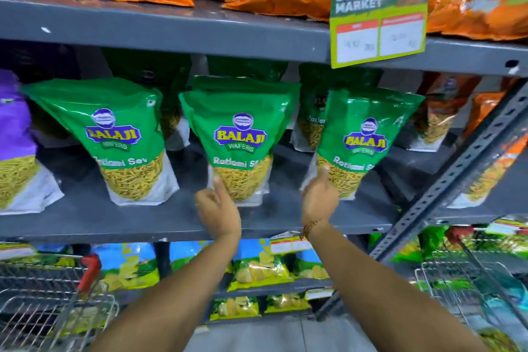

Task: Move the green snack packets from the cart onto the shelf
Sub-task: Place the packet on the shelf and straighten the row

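Three green Balaji snack packets stand in the front row on the grey middle shelf [85, 220]: a left packet [114, 134], a middle packet [240, 134] and a right packet [363, 137], with more green packets behind them. My left hand [218, 208] has its fingers curled and its thumb pressed on the middle packet's lower front. My right hand [320, 197] grips the right packet's lower left corner, thumb on the front and fingers hidden behind. That packet leans to the right. A wire cart [43, 303] with a red handle is at the lower left.
A purple packet [14, 128] stands at the far left and orange packets [440, 111] at the right. Orange bags fill the upper shelf, where a price tag [377, 23] hangs. A slanted perforated upright [463, 168] crosses at the right. A second wire cart [463, 280] is at the lower right.
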`<action>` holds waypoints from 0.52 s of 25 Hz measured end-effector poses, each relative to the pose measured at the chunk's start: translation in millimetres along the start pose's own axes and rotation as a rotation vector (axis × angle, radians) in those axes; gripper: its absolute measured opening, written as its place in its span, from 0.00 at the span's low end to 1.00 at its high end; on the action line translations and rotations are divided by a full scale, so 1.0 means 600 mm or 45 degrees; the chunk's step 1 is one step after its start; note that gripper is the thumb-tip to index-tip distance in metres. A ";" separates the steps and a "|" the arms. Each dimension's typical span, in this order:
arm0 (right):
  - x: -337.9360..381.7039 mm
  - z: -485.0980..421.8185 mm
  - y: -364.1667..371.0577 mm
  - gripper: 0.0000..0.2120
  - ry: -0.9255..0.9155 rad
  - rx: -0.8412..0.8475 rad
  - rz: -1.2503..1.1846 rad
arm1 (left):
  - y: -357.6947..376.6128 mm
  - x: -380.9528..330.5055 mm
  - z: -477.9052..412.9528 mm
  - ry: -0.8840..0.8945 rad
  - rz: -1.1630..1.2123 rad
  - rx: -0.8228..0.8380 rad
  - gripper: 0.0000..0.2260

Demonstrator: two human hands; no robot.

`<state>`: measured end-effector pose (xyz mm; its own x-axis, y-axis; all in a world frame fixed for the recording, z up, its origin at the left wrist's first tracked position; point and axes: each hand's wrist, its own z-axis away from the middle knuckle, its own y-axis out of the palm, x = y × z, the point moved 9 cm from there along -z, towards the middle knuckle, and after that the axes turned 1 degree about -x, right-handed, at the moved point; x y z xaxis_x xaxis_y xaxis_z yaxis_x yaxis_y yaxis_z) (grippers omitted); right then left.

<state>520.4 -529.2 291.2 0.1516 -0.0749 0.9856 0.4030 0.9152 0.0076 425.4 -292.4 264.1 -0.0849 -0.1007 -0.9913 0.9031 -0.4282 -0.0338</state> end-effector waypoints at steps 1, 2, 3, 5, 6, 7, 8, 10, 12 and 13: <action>-0.002 -0.016 -0.049 0.26 0.069 -0.182 0.023 | 0.030 0.009 0.037 -0.027 -0.020 0.120 0.21; 0.004 -0.037 -0.089 0.25 0.099 -0.314 -0.010 | 0.074 0.006 0.080 -0.013 -0.011 0.330 0.20; 0.021 -0.060 -0.119 0.24 0.090 -0.364 -0.101 | 0.127 -0.004 0.123 0.037 -0.004 0.546 0.19; 0.077 -0.123 -0.135 0.17 -0.019 -0.231 -0.342 | 0.202 -0.063 0.176 0.183 0.029 0.764 0.12; 0.109 -0.153 -0.126 0.13 -0.082 -0.068 -0.426 | 0.234 -0.096 0.178 0.237 0.078 0.782 0.07; 0.141 -0.178 -0.114 0.10 -0.122 0.079 -0.462 | 0.265 -0.133 0.175 0.253 0.131 0.800 0.03; 0.169 -0.207 -0.104 0.09 -0.175 0.180 -0.460 | 0.295 -0.164 0.166 0.259 0.162 0.819 0.07; 0.211 -0.258 -0.098 0.06 -0.245 0.245 -0.433 | 0.333 -0.208 0.145 0.215 0.129 0.782 0.20; 0.229 -0.284 -0.094 0.05 -0.267 0.257 -0.419 | 0.332 -0.225 0.126 0.216 0.091 0.645 0.22; 0.228 -0.280 -0.094 0.04 -0.256 0.251 -0.444 | 0.326 -0.228 0.126 0.255 0.098 0.614 0.21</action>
<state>670.1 -657.8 397.5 -0.1493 -0.3317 0.9315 0.2165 0.9082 0.3581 582.0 -430.3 402.8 0.0984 0.0053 -0.9951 0.6029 -0.7959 0.0554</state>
